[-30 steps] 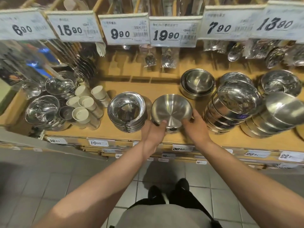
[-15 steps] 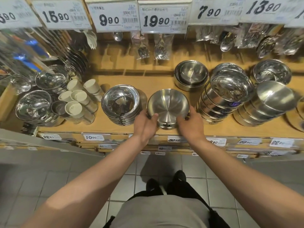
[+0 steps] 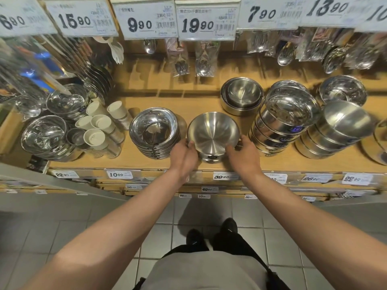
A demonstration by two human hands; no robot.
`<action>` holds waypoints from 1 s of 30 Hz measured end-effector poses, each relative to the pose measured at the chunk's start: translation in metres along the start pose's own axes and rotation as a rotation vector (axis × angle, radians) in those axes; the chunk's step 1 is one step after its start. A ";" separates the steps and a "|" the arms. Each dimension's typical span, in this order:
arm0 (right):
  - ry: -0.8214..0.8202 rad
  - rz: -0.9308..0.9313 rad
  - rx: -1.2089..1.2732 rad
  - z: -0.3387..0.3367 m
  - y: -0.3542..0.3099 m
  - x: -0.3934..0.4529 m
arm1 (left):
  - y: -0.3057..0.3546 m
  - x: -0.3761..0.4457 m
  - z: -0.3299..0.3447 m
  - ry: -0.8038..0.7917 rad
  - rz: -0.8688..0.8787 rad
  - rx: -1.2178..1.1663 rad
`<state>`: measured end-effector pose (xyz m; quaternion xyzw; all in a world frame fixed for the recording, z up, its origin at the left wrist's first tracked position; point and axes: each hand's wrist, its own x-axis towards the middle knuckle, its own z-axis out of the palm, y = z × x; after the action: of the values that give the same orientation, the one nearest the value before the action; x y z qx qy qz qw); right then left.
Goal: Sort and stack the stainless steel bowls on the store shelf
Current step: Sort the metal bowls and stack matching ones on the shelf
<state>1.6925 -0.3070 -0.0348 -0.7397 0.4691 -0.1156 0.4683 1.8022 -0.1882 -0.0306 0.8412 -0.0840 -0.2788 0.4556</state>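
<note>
The left hand (image 3: 184,155) reached forward with the arm extended and gripped the left rim of the brushed steel bowl (image 3: 212,136). That bowl sat at the front-centre of the wooden shelf (image 3: 125,160), just right of the stack of shiny bowls (image 3: 154,131). The right hand (image 3: 244,154) clasped its right side.

This is a shop aisle for kitchenware. Printed price tags (image 3: 144,19) with barcodes hang in a row at 12 o'clock, and smaller price labels (image 3: 225,176) line the front edge of the wooden shelf (image 3: 134,162). Stacks of stainless steel bowls (image 3: 154,131) fill the shelf, with packaged spoons (image 3: 204,59) hanging behind them and a tiled floor (image 3: 73,227) at 6 o'clock.
</note>
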 end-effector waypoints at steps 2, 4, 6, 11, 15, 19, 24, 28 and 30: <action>-0.013 -0.017 -0.004 -0.001 0.001 0.001 | 0.001 0.001 0.001 0.000 -0.021 0.000; -0.031 -0.013 -0.011 -0.002 0.002 0.002 | 0.002 0.000 0.002 0.004 -0.045 -0.017; -0.035 -0.010 -0.021 -0.002 0.003 0.003 | 0.003 -0.002 0.003 0.013 -0.050 -0.010; -0.032 -0.020 -0.028 -0.002 0.003 0.001 | 0.002 -0.001 0.004 0.023 -0.043 0.022; -0.024 -0.030 -0.019 -0.003 0.002 -0.001 | 0.003 0.000 0.005 0.029 -0.051 0.038; -0.013 -0.026 0.018 -0.003 0.000 -0.005 | 0.006 -0.001 0.004 0.034 -0.054 0.074; -0.023 -0.012 0.034 -0.004 -0.001 -0.008 | 0.007 -0.001 0.004 0.033 -0.082 0.050; -0.030 -0.006 0.029 -0.005 -0.001 -0.008 | 0.008 -0.002 0.003 0.029 -0.082 0.049; -0.030 -0.005 0.032 -0.006 -0.001 -0.008 | 0.009 -0.003 0.002 0.022 -0.083 0.048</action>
<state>1.6854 -0.3040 -0.0283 -0.7350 0.4585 -0.1133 0.4866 1.7993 -0.1936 -0.0231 0.8577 -0.0509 -0.2861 0.4242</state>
